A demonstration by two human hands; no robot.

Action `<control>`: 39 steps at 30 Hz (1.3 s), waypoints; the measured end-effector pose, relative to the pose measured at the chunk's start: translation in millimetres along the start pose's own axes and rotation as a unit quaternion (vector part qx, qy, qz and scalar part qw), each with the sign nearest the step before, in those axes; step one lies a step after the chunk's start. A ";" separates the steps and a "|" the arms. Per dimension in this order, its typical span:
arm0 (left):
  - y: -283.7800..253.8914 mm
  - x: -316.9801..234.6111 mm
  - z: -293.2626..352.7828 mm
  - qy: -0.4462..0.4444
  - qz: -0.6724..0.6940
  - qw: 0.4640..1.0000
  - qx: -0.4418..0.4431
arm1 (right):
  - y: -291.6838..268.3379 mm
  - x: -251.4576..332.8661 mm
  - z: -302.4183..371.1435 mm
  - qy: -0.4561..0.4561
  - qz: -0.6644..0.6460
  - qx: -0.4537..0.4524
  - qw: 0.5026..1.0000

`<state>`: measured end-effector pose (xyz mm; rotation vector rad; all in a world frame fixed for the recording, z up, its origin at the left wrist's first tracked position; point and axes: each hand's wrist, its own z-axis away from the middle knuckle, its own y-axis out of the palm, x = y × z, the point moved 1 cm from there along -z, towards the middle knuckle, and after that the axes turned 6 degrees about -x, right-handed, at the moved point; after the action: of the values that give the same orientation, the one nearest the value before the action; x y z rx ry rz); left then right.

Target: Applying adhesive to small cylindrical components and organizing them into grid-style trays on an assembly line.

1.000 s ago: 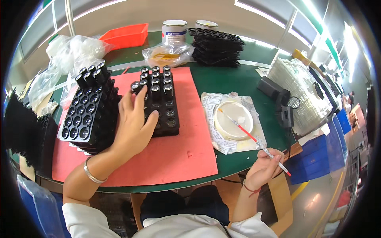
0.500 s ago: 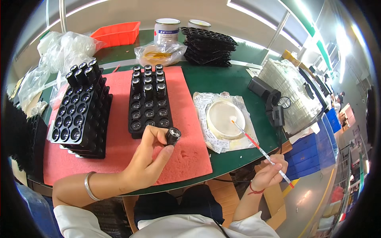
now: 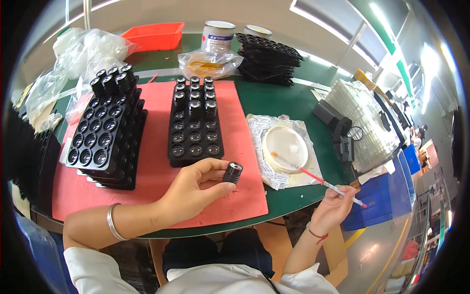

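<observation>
My left hand (image 3: 196,188) pinches a small black lens barrel (image 3: 232,174) between thumb and fingers, its glass end facing up, above the pink foam mat (image 3: 249,196). A thin red-and-white brush (image 3: 334,188) is in my right hand (image 3: 334,208). Its orange tip is inside the round, shallow white dish (image 3: 265,147), which holds a pale substance. Ahead of my left hand stands a black tray (image 3: 172,156) with lens barrels in its holes, several standing taller at the far end. Farther left, a stack of black trays (image 3: 128,166) carries more barrels.
Printed paper (image 3: 313,166) lies under the dish. A black stand with a ring (image 3: 338,127) and a pile of clear trays (image 3: 352,112) are to the right. At the back are a red bin (image 3: 154,39), a paint can (image 3: 218,36), plastic bags (image 3: 98,49) and stacked black trays (image 3: 269,59).
My left hand has moved right with the lens barrel, which now stands more upright. The brush tip has shifted from the dish's middle toward its left side. The whole view has shifted slightly.
</observation>
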<state>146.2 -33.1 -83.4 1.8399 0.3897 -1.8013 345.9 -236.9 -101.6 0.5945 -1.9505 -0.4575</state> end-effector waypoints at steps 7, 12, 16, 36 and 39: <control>-0.3 3.2 -1.2 -0.007 0.025 1.000 0.013 | 9.0 1.1 30.4 0.026 -0.109 0.031 0.993; -3.6 4.1 -0.4 -0.006 0.018 1.000 0.022 | 18.6 0.7 37.0 0.013 -0.096 0.075 0.993; -4.0 3.1 0.0 -0.006 0.024 0.999 0.024 | 18.0 -0.3 36.1 -0.011 -0.051 0.094 0.994; -3.2 -10.0 3.4 0.024 0.029 0.995 0.089 | 6.8 -9.0 30.4 -0.088 0.028 0.079 0.993; -5.5 -43.3 16.7 0.144 -0.164 0.971 0.096 | 7.3 -16.8 28.4 -0.064 0.046 0.037 0.996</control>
<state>126.2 -31.0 -41.2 2.2958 0.6837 -1.8357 325.0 -219.5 -121.7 0.5311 -2.1149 -0.3762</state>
